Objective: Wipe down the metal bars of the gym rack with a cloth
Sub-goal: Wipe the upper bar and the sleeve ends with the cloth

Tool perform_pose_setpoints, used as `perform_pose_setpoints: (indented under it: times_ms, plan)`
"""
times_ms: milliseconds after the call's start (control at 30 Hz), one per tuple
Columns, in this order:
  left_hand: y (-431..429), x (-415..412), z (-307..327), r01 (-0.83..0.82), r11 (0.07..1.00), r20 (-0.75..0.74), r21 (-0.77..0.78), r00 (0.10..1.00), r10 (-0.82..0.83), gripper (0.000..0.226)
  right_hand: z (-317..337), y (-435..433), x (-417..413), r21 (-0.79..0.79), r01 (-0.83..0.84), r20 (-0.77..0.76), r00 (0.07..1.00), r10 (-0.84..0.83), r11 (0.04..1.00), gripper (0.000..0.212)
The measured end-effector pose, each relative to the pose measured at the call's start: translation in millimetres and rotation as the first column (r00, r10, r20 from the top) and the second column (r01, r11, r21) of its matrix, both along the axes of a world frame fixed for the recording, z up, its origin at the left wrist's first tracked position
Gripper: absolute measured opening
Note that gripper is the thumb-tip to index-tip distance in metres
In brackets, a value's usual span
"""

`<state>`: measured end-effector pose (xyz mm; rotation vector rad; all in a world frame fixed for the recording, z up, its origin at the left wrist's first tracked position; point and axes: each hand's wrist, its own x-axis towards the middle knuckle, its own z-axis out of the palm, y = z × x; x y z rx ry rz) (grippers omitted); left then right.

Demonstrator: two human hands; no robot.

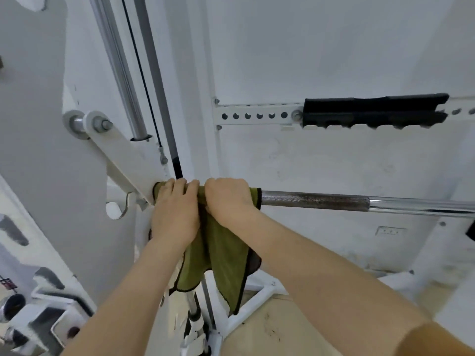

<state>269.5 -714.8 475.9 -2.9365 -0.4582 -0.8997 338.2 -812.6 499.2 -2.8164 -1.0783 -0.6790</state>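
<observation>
Two bare hands, one cloth, one chrome bar. Left hand (174, 211) and right hand (227, 199) sit side by side, touching, both curled closed over the green cloth (221, 247) and clamping it around the horizontal bar (334, 201). Cloth is olive with a dark hem; wrapped over the bar at its left end, the loose part hangs down below the hands between the forearms.

The bar's left end meets a white pivot arm (123, 150) of the rack; the left hand is right up against that joint, no free room further left. To the right of the right hand the bar is bare: first a dull knurled section, then smooth chrome running out the right edge of the view. Open length there.

Above the bar, on the white wall, one perforated white rail (257, 115) with six holes visible left of a black rubber sleeve (372, 110). One vertical guide rod (120, 65) and one black cable (144, 80) run up from the pivot area, well above the hands. White rack feet (257, 296) sit below the hanging cloth on a tan floor (277, 330). More white brackets at bottom left, blurred.
</observation>
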Motion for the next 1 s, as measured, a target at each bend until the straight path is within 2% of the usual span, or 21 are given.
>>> perform_pose_setpoints:
  times_ms: [133,300,467,667,834,1000]
  plan:
    - [-49,6,2,0.128,0.992,-0.035,0.014,0.991,-0.127,0.049,-3,-57,10,0.025,0.054,-0.024,0.998,-0.053,0.998,0.017]
    - [-103,25,4,0.139,0.986,-0.104,0.093,0.986,-0.129,0.045,-1,-128,12,-0.037,-0.052,0.046,0.997,0.054,0.998,0.002]
    - [-134,45,17,0.23,0.971,-0.201,0.063,0.956,-0.213,0.041,-6,-174,20,-0.014,-0.048,0.096,0.994,0.049,0.999,0.009]
    - [-234,65,17,0.297,0.943,-0.2,0.152,0.943,-0.265,0.017,-7,-271,39,-0.034,-0.013,0.137,0.99,0.017,0.999,0.007]
    - [-338,83,12,0.308,0.918,-0.186,0.249,0.946,-0.267,0.013,-13,-376,47,-0.014,0.059,0.153,0.987,-0.056,0.998,0.01]
    - [-439,105,8,0.325,0.92,-0.093,0.221,0.946,-0.312,0.017,-14,-476,56,0.028,0.155,0.233,0.96,-0.157,0.987,0.01]
